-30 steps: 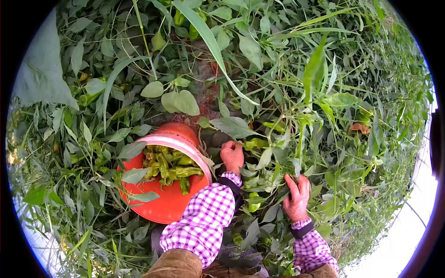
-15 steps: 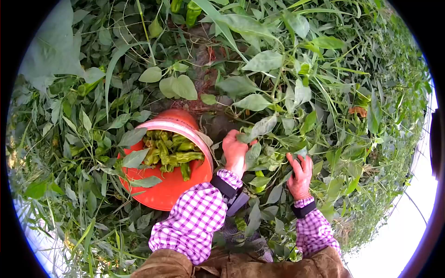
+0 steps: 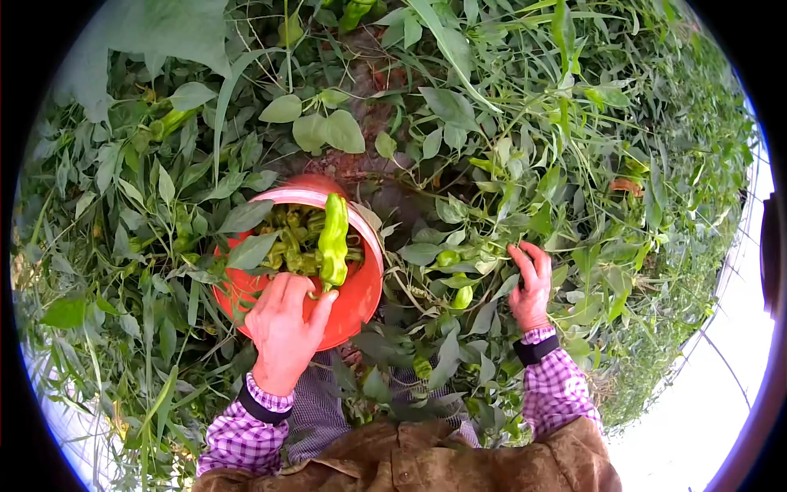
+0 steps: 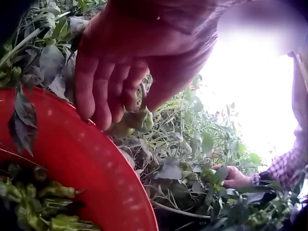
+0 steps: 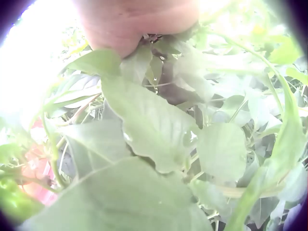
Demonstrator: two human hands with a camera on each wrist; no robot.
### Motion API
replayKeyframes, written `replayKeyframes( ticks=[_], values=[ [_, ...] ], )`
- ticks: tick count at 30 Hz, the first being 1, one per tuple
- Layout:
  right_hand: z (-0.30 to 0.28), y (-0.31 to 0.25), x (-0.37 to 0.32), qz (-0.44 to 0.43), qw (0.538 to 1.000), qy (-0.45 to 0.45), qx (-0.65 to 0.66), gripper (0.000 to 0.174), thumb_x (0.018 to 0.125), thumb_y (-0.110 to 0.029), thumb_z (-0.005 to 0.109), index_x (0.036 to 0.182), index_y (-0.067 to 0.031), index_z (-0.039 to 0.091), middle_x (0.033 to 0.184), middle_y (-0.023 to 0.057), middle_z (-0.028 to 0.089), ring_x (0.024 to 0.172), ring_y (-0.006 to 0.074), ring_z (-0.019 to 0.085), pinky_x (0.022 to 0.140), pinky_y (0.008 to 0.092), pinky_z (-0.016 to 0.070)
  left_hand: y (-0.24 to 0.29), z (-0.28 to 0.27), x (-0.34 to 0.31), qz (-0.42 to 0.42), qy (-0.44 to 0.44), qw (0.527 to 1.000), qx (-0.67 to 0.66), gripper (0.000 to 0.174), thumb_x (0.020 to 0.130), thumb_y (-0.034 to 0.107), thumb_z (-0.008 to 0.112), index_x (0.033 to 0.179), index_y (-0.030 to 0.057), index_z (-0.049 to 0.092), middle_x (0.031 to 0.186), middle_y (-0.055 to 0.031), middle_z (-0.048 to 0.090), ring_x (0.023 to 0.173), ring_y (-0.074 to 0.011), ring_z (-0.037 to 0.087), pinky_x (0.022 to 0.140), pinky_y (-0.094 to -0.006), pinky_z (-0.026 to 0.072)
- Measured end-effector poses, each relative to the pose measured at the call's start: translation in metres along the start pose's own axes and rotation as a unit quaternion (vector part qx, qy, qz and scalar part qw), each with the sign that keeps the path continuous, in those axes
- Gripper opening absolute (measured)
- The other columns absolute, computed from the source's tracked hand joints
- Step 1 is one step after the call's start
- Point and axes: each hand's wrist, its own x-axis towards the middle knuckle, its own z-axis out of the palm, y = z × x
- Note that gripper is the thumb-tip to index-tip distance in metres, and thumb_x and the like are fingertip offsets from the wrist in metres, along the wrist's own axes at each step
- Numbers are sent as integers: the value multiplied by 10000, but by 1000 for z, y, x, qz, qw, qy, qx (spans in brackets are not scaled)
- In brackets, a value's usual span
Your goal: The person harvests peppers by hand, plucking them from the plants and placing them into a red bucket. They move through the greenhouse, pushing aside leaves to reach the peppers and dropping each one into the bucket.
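"Where's that long green pepper [image 3: 334, 242] now?"

"In front of the bucket [image 3: 344, 328], over its mouth as I see it from above. From the side it hangs close by the rim, and I can't tell whether it's past it."

"How is it held?"

"By the stem [image 3: 326, 289]. The left hand [image 3: 287, 320] pinches it between thumb and forefinger, with the other fingers curled in beside it."

"Good spot?"

"I'd say so. It looks light, probably hollow, with a firm, glossy skin that could slide if grabbed round the body. Squeeze hard and I'd expect it to crack or bruise; the stem looks tougher, though it might snap if twisted."

"And the right hand [image 3: 533, 287]?"

"In among the leaves [image 3: 484, 320], fingers part bent, with a gap before the thumb. Whether they have hold of anything, I can't tell."

"What's in the bucket?"

"A heap of green peppers [image 3: 295, 246], jumbled, gathered toward the far side. The bucket is red and tipped toward the person, so plenty of its near inner wall shows bare. A couple of broad leaves [image 3: 248, 252] hang across its left edge."

"Any other peppers about?"

"A small one [image 3: 463, 297] among the foliage, between bucket and right hand."
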Motion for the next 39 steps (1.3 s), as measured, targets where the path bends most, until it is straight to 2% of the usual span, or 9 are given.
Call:
replayKeyframes(
  ticks=[4, 9, 12, 25, 29, 32, 34, 36, 39],
  values=[
    [1, -3, -1, 7, 1000, -1, -1, 658, 553, 142, 488, 1150, -101, 622, 1158, 120, 543, 1061, 329, 514, 933, 395, 423, 34, 49, 14, 121, 57, 973, -187, 146, 759, 108, 705, 811, 28, 594, 825, -90, 587, 738, -261, 609, 631, -355, 486],
    [-1, -7, 2, 22, 1000, -19, 0, 665, 570, 148, 444, 1180, -70, 597, 1193, 149, 519, 1119, 335, 491, 971, 377, 403, 59, 118, 45, 149, -140, 979, -9, 177, 704, 158, 712, 794, 25, 638, 853, -97, 542, 881, -279, 548, 704, -411, 471],
    [-1, -5, 1, 28, 999, -24, -7, 672, 562, 148, 442, 1178, -71, 599, 1195, 150, 517, 1126, 337, 486, 976, 378, 403, 56, 121, 50, 182, -161, 967, -70, 196, 697, 179, 721, 770, 22, 628, 853, -95, 542, 898, -289, 550, 707, -418, 466],
    [-41, -77, 15, -81, 993, 82, 27, 628, 625, -100, 652, 1240, -61, 536, 1290, 178, 475, 1223, 404, 425, 1028, 482, 329, 29, 102, -21, -78, -66, 891, -443, 146, 766, 37, 717, 783, -17, 582, 746, -46, 488, 576, -127, 515, 515, -262, 429],
    [-62, -126, 13, -188, 977, 14, 96, 225, 610, -97, 745, 800, -76, 627, 912, 63, 611, 840, 260, 575, 753, 384, 446, 29, 96, -34, -101, -53, 879, -462, 138, 766, 44, 724, 807, -14, 605, 758, -49, 504, 571, -126, 511, 525, -253, 432],
    [-38, -154, 1, -161, 980, -107, 46, 268, 637, -170, 772, 846, -65, 640, 878, 58, 605, 785, 231, 568, 677, 353, 433, 24, 121, -47, -211, -26, 806, -553, 149, 792, 85, 735, 865, -13, 649, 775, -35, 574, 597, -87, 534, 532, -245, 437],
    [-17, -157, -4, -130, 986, -103, 13, 278, 650, -189, 763, 870, -62, 650, 882, 55, 599, 786, 234, 562, 673, 355, 433, 24, 124, -51, -208, -32, 827, -522, 140, 805, 83, 729, 867, -15, 650, 791, -26, 604, 617, -66, 541, 537, -240, 441],
    [-2, -159, -7, -95, 991, -97, -17, 292, 663, -208, 755, 895, -58, 659, 886, 53, 593, 788, 237, 556, 670, 357, 434, 37, 115, -50, -212, -8, 760, -615, 131, 803, 75, 728, 869, -9, 651, 800, -12, 608, 624, -58, 541, 533, -238, 435],
    [12, -158, -10, -90, 992, -86, -17, 332, 641, -169, 750, 932, -46, 649, 831, 79, 554, 752, 267, 526, 651, 372, 443, 32, 121, -56, -205, -15, 783, -588, 141, 802, 79, 730, 888, -4, 656, 819, -11, 614, 651, -52, 551, 551, -223, 440]
  ],
)
